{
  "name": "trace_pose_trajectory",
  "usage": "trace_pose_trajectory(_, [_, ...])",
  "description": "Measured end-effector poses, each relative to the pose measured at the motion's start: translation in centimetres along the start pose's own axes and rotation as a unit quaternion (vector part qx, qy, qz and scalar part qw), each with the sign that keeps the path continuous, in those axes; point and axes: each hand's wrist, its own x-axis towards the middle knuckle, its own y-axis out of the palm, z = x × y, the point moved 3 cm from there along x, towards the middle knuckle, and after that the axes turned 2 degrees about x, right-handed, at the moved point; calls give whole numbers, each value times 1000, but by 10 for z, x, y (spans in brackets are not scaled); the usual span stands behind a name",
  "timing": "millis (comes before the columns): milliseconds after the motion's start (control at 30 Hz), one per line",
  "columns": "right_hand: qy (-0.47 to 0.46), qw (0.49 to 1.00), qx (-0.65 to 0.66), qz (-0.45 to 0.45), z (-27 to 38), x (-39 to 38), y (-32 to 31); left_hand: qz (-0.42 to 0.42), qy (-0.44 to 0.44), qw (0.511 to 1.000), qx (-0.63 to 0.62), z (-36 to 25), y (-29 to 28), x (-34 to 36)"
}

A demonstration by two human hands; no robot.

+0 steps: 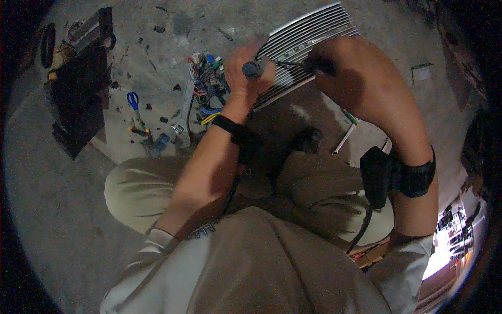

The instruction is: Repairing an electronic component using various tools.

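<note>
My left hand (243, 65) is closed around a tool with a round grey handle end (252, 69). A thin dark shaft (288, 64) runs from it toward my right hand. My right hand (334, 55) is bent over the right part of a ribbed metal panel (308, 26), beside a dark part. Deep shadow hides most of its fingers and whatever they grip. The panel has long parallel silver fins and lies slanted in front of me. Next to my left wrist lies a tangle of coloured wires (201, 78) with plugs.
On the floor to the left are an adjustable wrench (185, 107), a blue-handled hand tool (133, 100) and scattered dark scraps. A dark sheet-like object (78, 107) lies farther left. A metal rod (342, 138) lies near my right knee. A cable hangs from my right forearm strap (413, 178).
</note>
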Motion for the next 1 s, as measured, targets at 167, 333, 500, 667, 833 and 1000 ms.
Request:
trace_pose_trajectory(167, [-20, 1000, 8, -22, -3, 0, 1, -52, 23, 998, -30, -4, -4, 4])
trace_pose_trajectory(333, [-36, 998, 21, -38, -5, -1, 2, -41, -2, 999, -13, -5, -2, 3])
trace_pose_trajectory(500, [-33, 999, 33, -16, -8, 0, 3, -32, -1, 999, -12, -4, -1, 4])
trace_pose_trajectory(667, [-51, 997, 47, -28, -15, 1, 3, -54, 28, 998, -22, -4, 2, 3])
trace_pose_trajectory(833, [-30, 982, 141, -121, -27, 8, 1, -48, 29, 998, -2, 2, 8, -3])
trace_pose_trajectory(1000, [-91, 945, 308, -58, -7, 43, 46, -26, 80, 996, 14, 15, 13, -6])
